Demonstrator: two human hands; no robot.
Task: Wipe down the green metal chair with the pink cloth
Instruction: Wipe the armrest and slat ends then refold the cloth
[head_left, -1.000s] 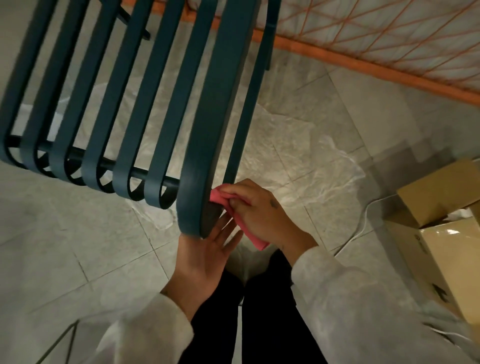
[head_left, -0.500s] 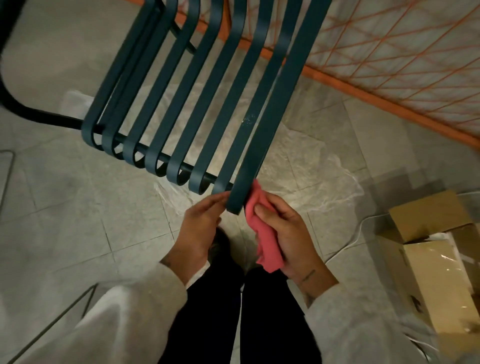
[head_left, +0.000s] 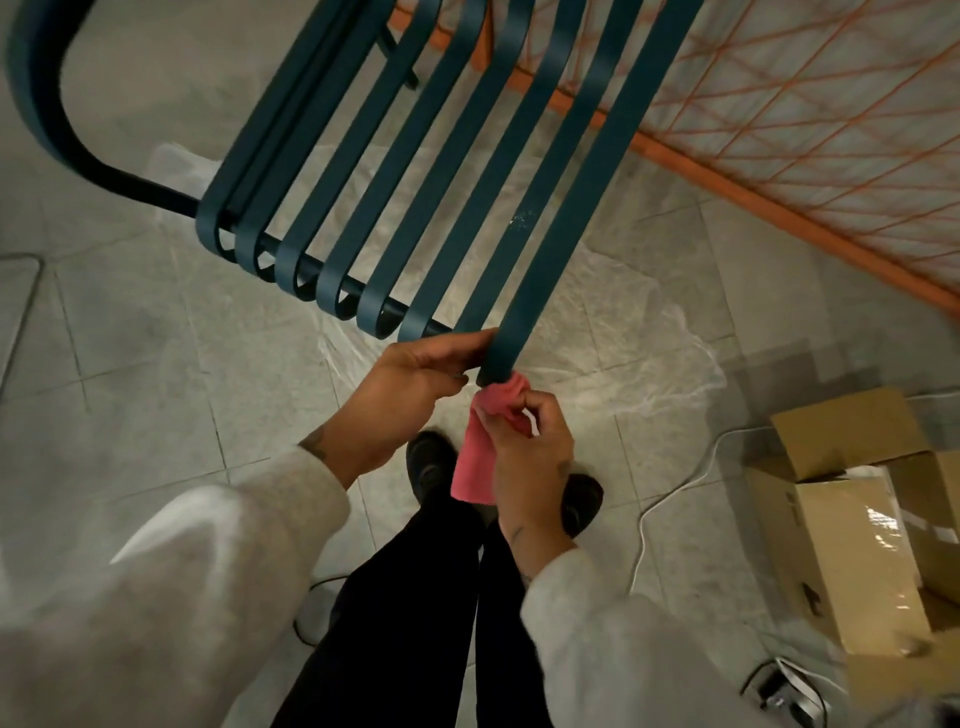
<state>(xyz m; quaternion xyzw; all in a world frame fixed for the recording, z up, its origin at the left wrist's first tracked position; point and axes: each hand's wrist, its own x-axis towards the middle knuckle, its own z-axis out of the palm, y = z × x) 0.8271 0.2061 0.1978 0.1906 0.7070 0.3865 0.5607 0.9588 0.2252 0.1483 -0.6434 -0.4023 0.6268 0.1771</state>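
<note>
**Cloth worked onto the tip of the last slat**

At the far left, the green metal chair (head_left: 457, 171) shows its dark tubular frame curving down to the crossbar. From there the flat slats fan out towards the right, their curled ends hooked round the bar. The chair appears tilted or lifted towards the person, probably so that the slat ends come within easy reach.

The left hand (head_left: 410, 384) is at those ends. Its fingers lie over the top and its thumb sits underneath, closed narrowly on the metal beside the outermost slat (head_left: 561, 244). Judging by its placement, this hand steadies the chair so the slat does not swing away under the rubbing.

Just to its right, the pink cloth (head_left: 475, 462) is bunched against the very tip of that outermost slat, with the loose remainder hanging down over the person's legs. The right hand (head_left: 530, 441) pinches the bunched part tightly between curled fingers and thumb. A small wad like this suits a narrow rounded end better than a flat spread would.

Some pale specks remain higher on a neighbouring slat, so the wiping looks unfinished.

Further right, a white cable (head_left: 670, 499) trails across the tiled floor. An open cardboard box (head_left: 841, 519) stands well apart from the work.
</note>
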